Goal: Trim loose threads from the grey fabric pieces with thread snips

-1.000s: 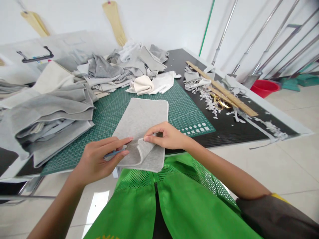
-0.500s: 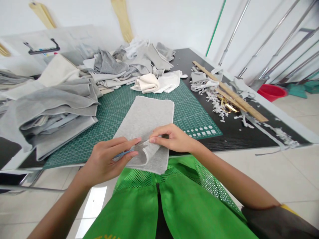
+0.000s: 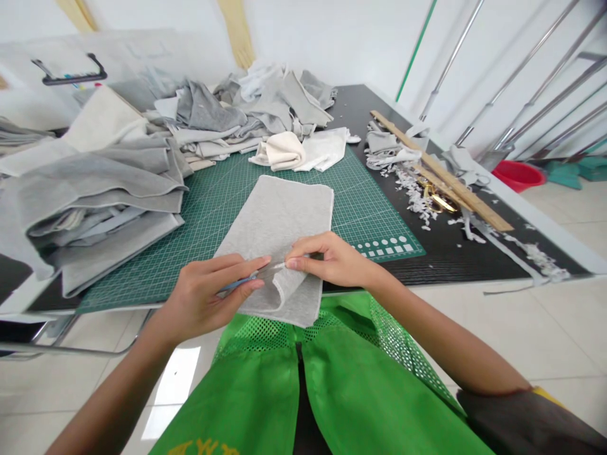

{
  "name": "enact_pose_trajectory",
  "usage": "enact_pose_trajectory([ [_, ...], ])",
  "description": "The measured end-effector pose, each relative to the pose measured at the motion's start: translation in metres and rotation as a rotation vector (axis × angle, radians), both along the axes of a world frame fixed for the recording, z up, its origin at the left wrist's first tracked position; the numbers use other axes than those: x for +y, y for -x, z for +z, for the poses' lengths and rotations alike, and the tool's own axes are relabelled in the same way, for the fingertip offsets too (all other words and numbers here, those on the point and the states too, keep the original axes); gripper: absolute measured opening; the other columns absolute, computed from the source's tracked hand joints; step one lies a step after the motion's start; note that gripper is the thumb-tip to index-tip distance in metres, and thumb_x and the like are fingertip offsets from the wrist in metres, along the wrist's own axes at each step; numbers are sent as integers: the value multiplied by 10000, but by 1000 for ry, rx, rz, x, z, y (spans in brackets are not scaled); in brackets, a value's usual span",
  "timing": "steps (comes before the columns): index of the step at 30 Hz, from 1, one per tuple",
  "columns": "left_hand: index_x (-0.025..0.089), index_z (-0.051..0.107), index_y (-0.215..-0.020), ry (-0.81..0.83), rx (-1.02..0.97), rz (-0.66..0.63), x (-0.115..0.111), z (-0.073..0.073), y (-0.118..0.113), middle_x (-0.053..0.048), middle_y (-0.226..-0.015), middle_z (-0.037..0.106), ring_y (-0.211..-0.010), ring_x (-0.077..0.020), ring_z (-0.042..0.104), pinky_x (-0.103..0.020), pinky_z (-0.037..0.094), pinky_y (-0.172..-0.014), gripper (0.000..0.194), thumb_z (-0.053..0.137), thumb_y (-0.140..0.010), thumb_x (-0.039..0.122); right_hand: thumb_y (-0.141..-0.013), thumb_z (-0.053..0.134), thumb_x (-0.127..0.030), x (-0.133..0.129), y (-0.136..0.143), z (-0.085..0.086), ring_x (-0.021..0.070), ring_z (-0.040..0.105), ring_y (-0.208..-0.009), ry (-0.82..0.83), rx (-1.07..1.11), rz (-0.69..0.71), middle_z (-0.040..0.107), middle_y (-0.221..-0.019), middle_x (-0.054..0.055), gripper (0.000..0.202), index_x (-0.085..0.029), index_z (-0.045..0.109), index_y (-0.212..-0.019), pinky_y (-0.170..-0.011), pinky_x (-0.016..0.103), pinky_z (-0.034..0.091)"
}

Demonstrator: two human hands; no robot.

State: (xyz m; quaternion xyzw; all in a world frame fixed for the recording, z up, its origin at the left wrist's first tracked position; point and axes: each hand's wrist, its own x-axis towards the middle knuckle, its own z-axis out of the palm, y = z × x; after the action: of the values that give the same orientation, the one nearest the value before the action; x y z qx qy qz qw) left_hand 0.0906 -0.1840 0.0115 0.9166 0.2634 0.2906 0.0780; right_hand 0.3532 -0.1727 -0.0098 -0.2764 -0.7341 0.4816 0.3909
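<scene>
Our left hand (image 3: 213, 294) is clamped on a thin blue tool (image 3: 236, 283), and our right hand (image 3: 327, 259) pinches a turned-up edge of the grey cloth (image 3: 284, 212), which lies on the green cutting mat (image 3: 203, 221) and juts past the near edge of the counter (image 3: 351, 110). At back left we see small coloured items (image 3: 97, 84) through a clear box (image 3: 128, 57); at right stands a red bucket (image 3: 520, 179), contents unclear to us

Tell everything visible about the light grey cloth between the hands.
The light grey cloth looks soft, mottled and roughly rectangular, with pale edging. It lies partly on the green mat, its near end overhanging the table. The right hand pinches a curled flap; the left hand, holding a blue tool, is close by.
</scene>
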Motion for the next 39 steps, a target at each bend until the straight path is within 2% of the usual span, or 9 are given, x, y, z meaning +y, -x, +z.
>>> enact_pose_trajectory([
  [11,230,625,-1286,-165,-3,12,0,-9,0,-16,-952,736,-701,-84,674,-184,498,-578,407,701,-888,194,-898,666,-301,-1,-1,3,141,668,-804,58,-17,2,757,-865,38,182,-144,757,-878,-792,280,500],
  [19,214,626,-1269,-384,68,70,-2,-9,-3,18,-847,724,-638,-79,649,-219,446,-530,381,702,-896,220,-901,663,-336,1,-2,1,138,655,-799,106,-14,27,757,-878,43,219,-138,753,-877,-793,280,494],
  [30,242,617,-1288,-340,53,92,-2,-12,0,14,-869,732,-631,-75,647,-209,451,-524,393,693,-903,261,-890,676,-344,0,-1,2,133,656,-807,121,7,5,761,-878,34,213,-150,761,-870,-805,277,496],
  [39,249,609,-1297,-309,73,85,-5,-8,-2,20,-883,733,-645,-72,649,-194,459,-545,387,669,-915,227,-882,680,-351,-1,-1,2,139,671,-824,91,-7,-26,771,-900,35,209,-160,767,-880,-797,275,506],
])
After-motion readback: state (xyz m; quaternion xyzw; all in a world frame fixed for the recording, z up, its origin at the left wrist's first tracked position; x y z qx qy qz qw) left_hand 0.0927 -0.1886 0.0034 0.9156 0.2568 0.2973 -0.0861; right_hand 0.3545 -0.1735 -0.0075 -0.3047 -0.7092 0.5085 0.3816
